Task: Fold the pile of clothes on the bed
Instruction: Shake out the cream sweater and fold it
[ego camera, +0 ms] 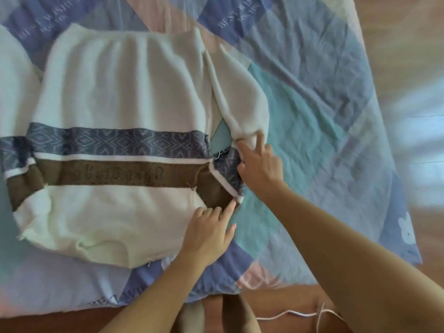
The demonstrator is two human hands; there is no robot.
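Note:
A cream knit sweater (120, 92) with a blue patterned band and a brown band lies spread flat on the bed. Its right sleeve (240, 97) is bent back beside the body. My left hand (209, 234) rests on the sweater near the armpit, fingers extended and pressing at the brown band. My right hand (259, 167) is on the sleeve where the blue band meets the cream part; its fingers curl at the sleeve's edge, with the index finger stretched forward. Whether it pinches the fabric is unclear.
The bed is covered by a patchwork quilt (324, 116) in blue, teal and pink. The quilt's near edge (168, 306) borders a brown wooden floor (276, 299), where a white cord (288, 314) lies. More cream fabric (12, 92) lies at the far left.

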